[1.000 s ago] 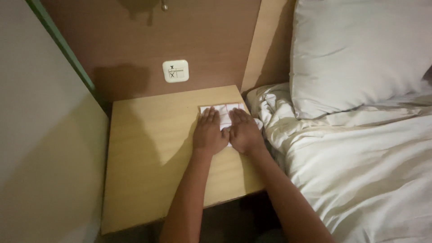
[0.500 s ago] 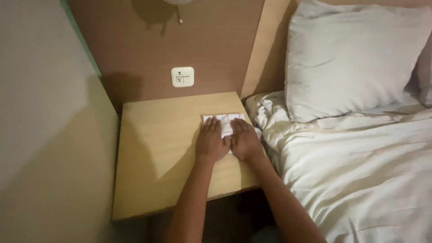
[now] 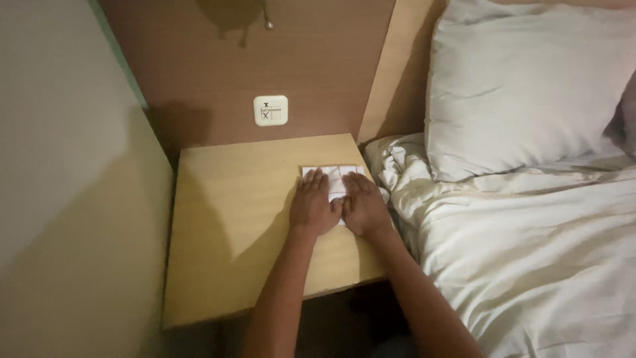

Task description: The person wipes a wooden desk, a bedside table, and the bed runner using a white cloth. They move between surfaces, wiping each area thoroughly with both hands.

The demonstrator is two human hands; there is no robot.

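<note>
A small white creased sheet of paper (image 3: 335,178) lies on the right part of a light wooden bedside table (image 3: 232,219). My left hand (image 3: 314,207) lies flat on the paper's left half, palm down, fingers together. Beside it, my right hand (image 3: 362,207) presses flat on the right half; the two hands touch at the thumbs. Only the paper's far edge shows beyond my fingertips. Neither hand grips anything.
A bed with a rumpled white sheet (image 3: 523,265) and a white pillow (image 3: 523,86) borders the table on the right. A white wall switch (image 3: 271,110) sits on the brown panel behind. A pale wall (image 3: 66,199) closes the left side.
The view has shifted, so table and hands sit further right and lower in the picture. Both hands stay flat on the paper in the same place.
</note>
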